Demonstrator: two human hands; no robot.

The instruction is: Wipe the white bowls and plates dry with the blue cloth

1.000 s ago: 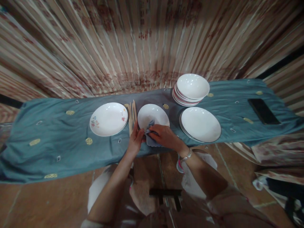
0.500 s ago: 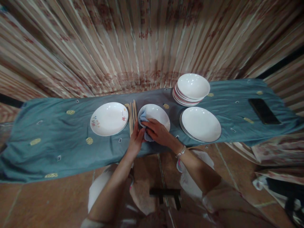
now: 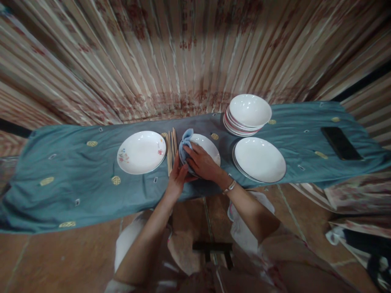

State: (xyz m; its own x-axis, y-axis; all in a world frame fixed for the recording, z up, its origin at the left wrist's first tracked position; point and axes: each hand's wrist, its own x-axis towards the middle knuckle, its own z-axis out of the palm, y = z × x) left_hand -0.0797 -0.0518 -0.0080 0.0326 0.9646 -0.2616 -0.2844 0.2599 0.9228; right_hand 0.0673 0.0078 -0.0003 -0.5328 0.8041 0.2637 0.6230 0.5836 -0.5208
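A white plate is in front of me at the middle of the cloth-covered table. My left hand grips its near left rim, thumb on top. With my right hand I press a blue cloth onto the left side of the plate; part of the cloth sticks up past the far rim. The two hands are close together, and they hide the plate's near left part. Just left of the plate lie several wooden chopsticks, side by side.
A flower-patterned plate lies to the left. On the right are stacked white plates, with a stack of bowls behind them. A black phone rests near the right end of the green tablecloth. A pleated curtain hangs behind.
My right hand and the blue cloth have shifted along the left side of the plate, the cloth now covering its far left rim. My left hand still holds the rim.
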